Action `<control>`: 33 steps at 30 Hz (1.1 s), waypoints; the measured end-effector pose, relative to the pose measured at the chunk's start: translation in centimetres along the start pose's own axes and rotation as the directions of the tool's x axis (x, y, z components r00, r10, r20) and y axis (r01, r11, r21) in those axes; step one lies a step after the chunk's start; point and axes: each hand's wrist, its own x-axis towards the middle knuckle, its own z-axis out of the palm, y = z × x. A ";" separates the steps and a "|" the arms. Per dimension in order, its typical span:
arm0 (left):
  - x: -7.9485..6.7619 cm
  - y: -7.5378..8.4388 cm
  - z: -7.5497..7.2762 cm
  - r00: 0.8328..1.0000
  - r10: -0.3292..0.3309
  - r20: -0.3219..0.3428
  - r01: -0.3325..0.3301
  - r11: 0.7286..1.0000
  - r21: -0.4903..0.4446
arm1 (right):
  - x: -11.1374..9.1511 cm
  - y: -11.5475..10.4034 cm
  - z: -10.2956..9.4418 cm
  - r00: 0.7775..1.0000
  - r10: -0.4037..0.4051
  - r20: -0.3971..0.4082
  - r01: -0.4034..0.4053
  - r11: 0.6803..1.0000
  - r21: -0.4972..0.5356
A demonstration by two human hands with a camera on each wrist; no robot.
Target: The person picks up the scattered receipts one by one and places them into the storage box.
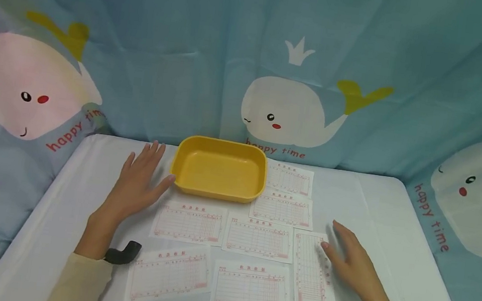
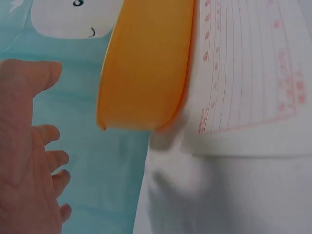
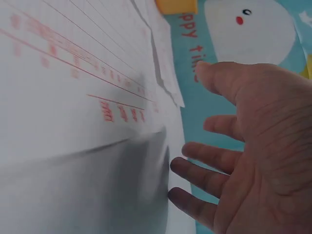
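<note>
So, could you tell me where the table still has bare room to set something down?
Bare cloth lies along the table's right edge, beyond the right hand, and at the left edge, outside the left hand. The middle is crowded: seven forms lie close together in front of and beside the yellow tray.

Yellow-orange plastic tray (image 1: 219,169), plain inside. Paper forms (image 1: 259,236) white with red printed grid lines and red headings. Tablecloth (image 1: 399,225) white. Backdrop curtain (image 1: 191,39) teal-blue with white whales, yellow tails, red cheeks, red "happy time" lettering. Sleeve (image 1: 80,281) pale cream.
</note>
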 end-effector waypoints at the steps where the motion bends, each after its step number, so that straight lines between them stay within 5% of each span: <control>1: 0.4 0.1 0.3 1.000 0.008 0.004 -0.008 1.000 -0.006 | -0.1 -0.1 0.2 1.000 0.004 0.002 -0.004 1.000 -0.009; 6: 2.0 0.9 1.6 0.998 0.047 0.047 -0.046 0.999 -0.022 | -0.6 -0.6 0.8 0.999 0.017 -0.031 -0.019 0.998 -0.065; 12: 2.5 1.6 2.5 0.990 0.002 0.141 0.002 1.000 -0.028 | -1.1 -0.8 1.2 0.994 0.058 -0.092 -0.064 0.996 -0.064; 24: 1.8 1.3 3.5 0.991 -0.009 0.135 0.009 1.000 -0.002 | -1.7 -0.7 1.3 0.980 0.198 0.032 -0.198 0.980 -0.006; 33: 1.8 1.6 3.4 0.992 -0.008 0.129 0.009 1.000 -0.008 | -2.3 -1.3 1.8 0.956 0.291 0.036 -0.292 0.956 0.017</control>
